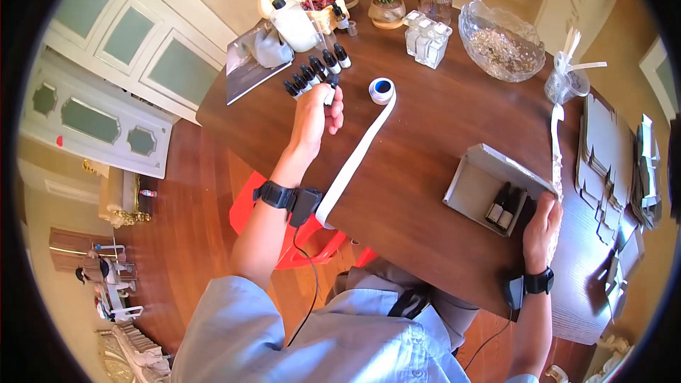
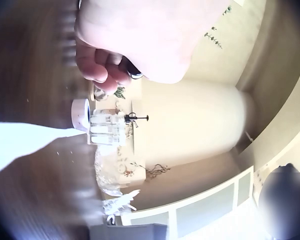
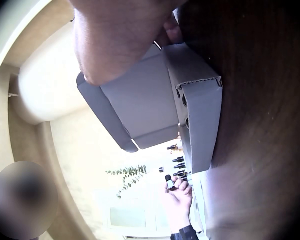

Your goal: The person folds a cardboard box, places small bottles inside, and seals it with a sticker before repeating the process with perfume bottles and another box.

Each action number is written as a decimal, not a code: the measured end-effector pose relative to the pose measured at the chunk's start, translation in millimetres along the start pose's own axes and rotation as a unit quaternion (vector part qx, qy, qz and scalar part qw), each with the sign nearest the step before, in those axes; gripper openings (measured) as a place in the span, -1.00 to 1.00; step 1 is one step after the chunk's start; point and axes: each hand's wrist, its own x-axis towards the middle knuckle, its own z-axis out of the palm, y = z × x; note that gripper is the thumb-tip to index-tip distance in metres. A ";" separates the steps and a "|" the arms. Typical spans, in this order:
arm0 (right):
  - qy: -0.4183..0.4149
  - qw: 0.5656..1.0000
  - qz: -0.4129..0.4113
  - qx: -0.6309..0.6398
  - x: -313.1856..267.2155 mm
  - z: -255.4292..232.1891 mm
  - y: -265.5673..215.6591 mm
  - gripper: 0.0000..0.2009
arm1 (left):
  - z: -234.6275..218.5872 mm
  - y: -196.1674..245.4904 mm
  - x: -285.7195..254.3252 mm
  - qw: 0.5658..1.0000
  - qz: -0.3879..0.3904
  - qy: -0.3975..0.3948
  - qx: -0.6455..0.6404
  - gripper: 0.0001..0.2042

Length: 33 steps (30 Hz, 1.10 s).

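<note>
In the head view my left hand holds a small dark-capped bottle beside a group of similar bottles; the right wrist view shows this held bottle too. In the left wrist view the fingers of my left hand are curled, with a shiny black part showing between them. My right hand grips the right side of an open grey cardboard box. Two bottles lie inside it. In the right wrist view my right hand covers part of the box.
A roll of white tape trails a strip over the table's front edge. Behind it are clear square bottles, a glass bowl, a plant and a white bottle. Flat grey cardboard lies at the right, near a cup of white sticks.
</note>
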 end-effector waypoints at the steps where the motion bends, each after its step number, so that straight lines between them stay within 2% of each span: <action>1: -0.001 1.000 0.000 0.001 0.1 0.2 0.0 -0.54 | -1.3 0.0 4.4 0.998 0.016 0.041 0.049 -0.69; 3: -0.003 1.000 0.000 -0.002 0.1 0.6 1.0 -0.51 | -3.8 -3.1 11.9 0.994 0.048 0.059 0.080 -0.68; 5: -0.004 1.000 -0.001 -0.006 -0.3 0.0 1.7 -0.50 | -2.9 -7.9 18.9 0.975 0.095 0.116 0.167 -0.72; 6: -0.004 1.000 0.003 -0.011 -0.4 -0.5 1.1 -0.48 | -13.0 -17.1 28.9 0.972 0.129 0.103 0.168 -0.76; 9: -0.004 1.000 0.005 -0.021 0.0 -0.8 0.3 -0.46 | -19.0 -35.0 37.6 0.960 0.164 0.123 0.193 -0.80; 11: -0.005 1.000 0.002 -0.026 0.0 -0.7 0.3 -0.44 | -20.6 -39.0 39.6 0.961 0.155 0.133 0.188 -0.82; 14: -0.004 1.000 -0.007 -0.019 0.5 0.0 2.0 -0.42 | -18.9 -41.5 41.3 0.955 0.183 0.148 0.179 -0.82; 20: 0.001 1.000 -0.017 -0.019 0.5 -0.8 2.5 -0.40 | -11.0 -40.6 42.7 0.921 0.152 0.231 0.275 -0.76; 28: 0.004 0.999 -0.013 -0.035 0.6 -0.3 -2.7 -0.52 | -0.6 -37.2 41.7 0.884 0.143 0.286 0.341 -0.73; 31: 0.009 1.000 0.002 -0.027 0.3 0.2 -8.7 -0.57 | -3.0 -39.3 41.9 0.882 0.145 0.283 0.348 -0.69; 33: 0.001 1.000 0.005 -0.004 2.1 1.7 -12.5 -0.62 | -8.7 -46.8 44.1 0.885 0.173 0.282 0.327 -0.65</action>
